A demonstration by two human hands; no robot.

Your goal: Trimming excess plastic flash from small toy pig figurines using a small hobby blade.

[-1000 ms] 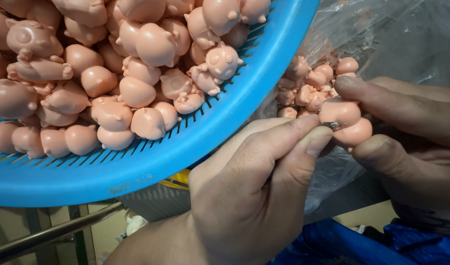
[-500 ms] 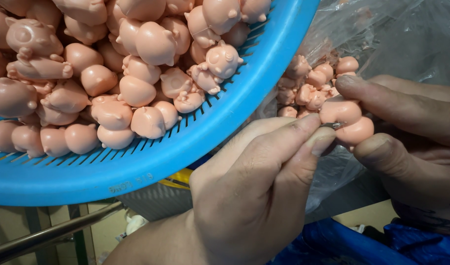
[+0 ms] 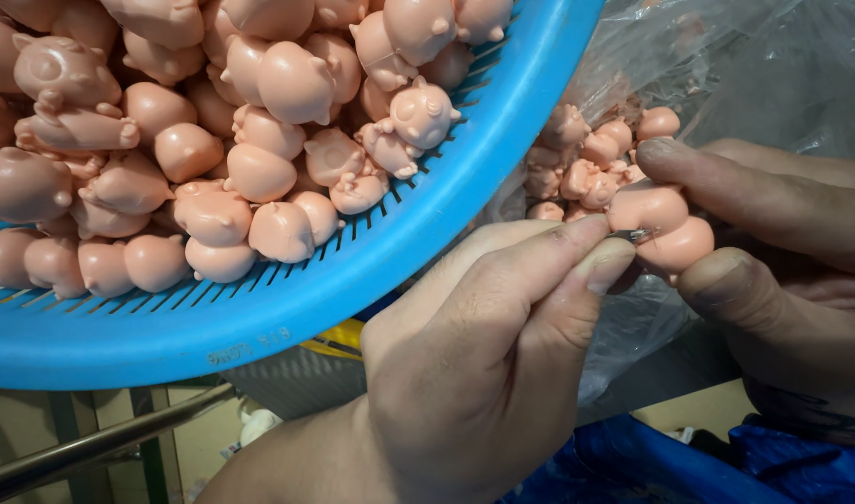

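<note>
My right hand (image 3: 772, 243) pinches a small pink toy figure (image 3: 659, 226) between forefinger and thumb. My left hand (image 3: 483, 345) holds a thin metal blade (image 3: 632, 234) whose tip rests against the figure's middle seam. A blue plastic basket (image 3: 371, 271) heaped with several pink animal-shaped figures (image 3: 278, 140) fills the upper left, just beside my left hand.
A clear plastic bag (image 3: 754, 75) behind my hands holds several more pink figures (image 3: 595, 159). A metal bar (image 3: 101, 443) runs below the basket. Blue fabric (image 3: 651, 467) lies at the bottom right, and something yellow (image 3: 339, 341) shows under the basket rim.
My left hand has shifted very slightly while the blade stays against the figure. Nothing else has moved.
</note>
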